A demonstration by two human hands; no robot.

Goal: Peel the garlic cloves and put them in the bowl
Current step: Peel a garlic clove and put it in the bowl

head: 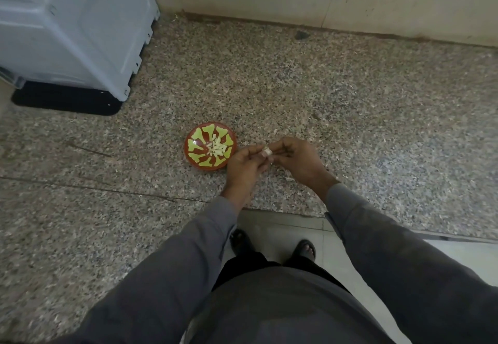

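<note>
The bowl (pixel 193 146) is showing red-brown with yellow-green splayed shapes radiating round its inside, and pale cream garlic cloves (pixel 217 147) are lying in it. The countertop (pixel 350 106) is showing speckled pink-grey granite. Grey sleeves (pixel 188 249) are covering both arms. The appliance (pixel 67 20) is looking pale blue-grey.

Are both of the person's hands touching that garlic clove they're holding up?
Touching. The head view shows the garlic clove pinched between the fingertips of the left hand and the right hand, beside the bowl, with no gap visible.
</note>
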